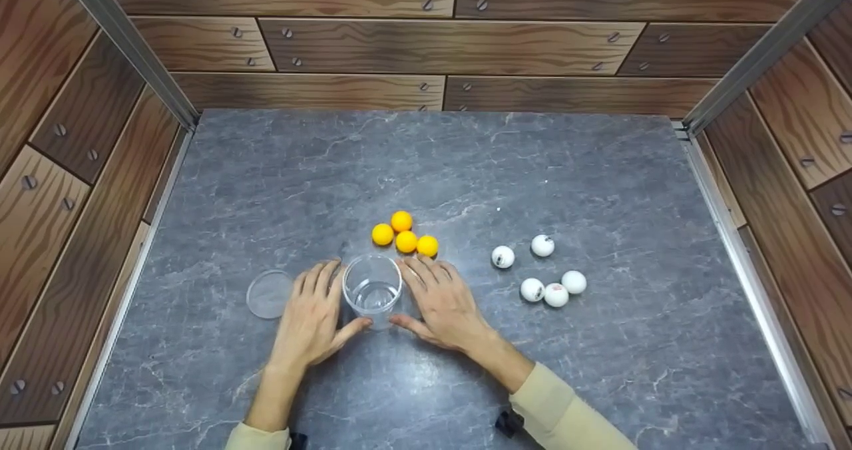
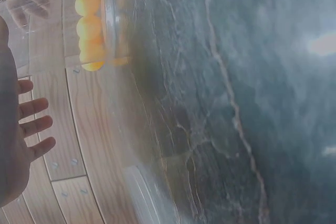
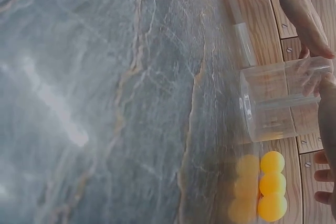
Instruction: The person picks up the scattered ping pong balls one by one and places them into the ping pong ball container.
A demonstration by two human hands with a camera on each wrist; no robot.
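A clear plastic jar stands upright and uncovered on the grey marbled table, with no balls inside. My left hand is at its left side and my right hand at its right, fingers extended and thumbs towards its near side. Whether either palm touches the wall, I cannot tell. Just beyond the jar several orange table tennis balls lie close together, near the right fingertips. In the left wrist view orange balls show through the clear wall. A round clear lid lies flat, partly behind the left hand.
Several white table tennis balls lie loose to the right of the right hand. Wood-patterned panels wall the table at the back and both sides, with metal rails along the edges.
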